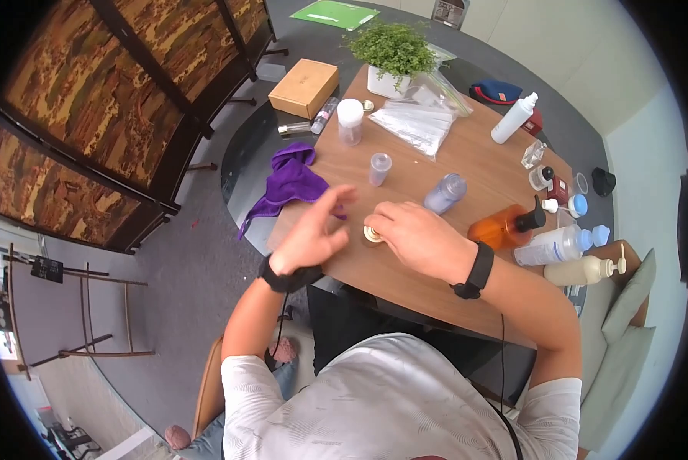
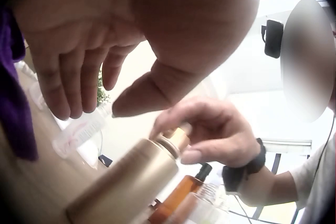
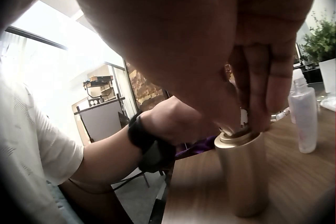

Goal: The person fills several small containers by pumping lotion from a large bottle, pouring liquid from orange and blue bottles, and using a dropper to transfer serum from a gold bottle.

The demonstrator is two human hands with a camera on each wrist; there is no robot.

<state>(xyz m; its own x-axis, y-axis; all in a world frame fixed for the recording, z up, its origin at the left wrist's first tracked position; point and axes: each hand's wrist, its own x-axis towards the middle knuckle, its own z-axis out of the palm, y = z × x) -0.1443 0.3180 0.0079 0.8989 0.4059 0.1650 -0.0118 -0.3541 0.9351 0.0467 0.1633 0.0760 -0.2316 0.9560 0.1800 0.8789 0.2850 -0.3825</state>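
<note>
A gold cylindrical bottle (image 3: pixel 244 176) stands upright on the wooden table (image 3: pixel 194 187). My right hand (image 1: pixel 424 241) reaches down over it, with thumb and fingers pinching the gold neck piece (image 2: pixel 176 139) at its top. In the head view only the bottle's round top (image 1: pixel 372 234) shows beside those fingers. To the left, my left hand (image 1: pixel 311 234) hovers apart from the bottle, fingers loosely extended and holding nothing. A purple cloth (image 1: pixel 292 188) lies just beyond the left hand. Close beyond the right hand is a clear bottle without a cap (image 1: pixel 445 193).
Two translucent bottles, one small (image 1: pixel 380 169) and one with a white cap (image 1: pixel 350 121), stand farther back. An amber pump bottle (image 1: pixel 501 228) and several other bottles crowd the right side. A potted plant (image 1: pixel 390 57) and plastic bags (image 1: pixel 417 123) sit at the back.
</note>
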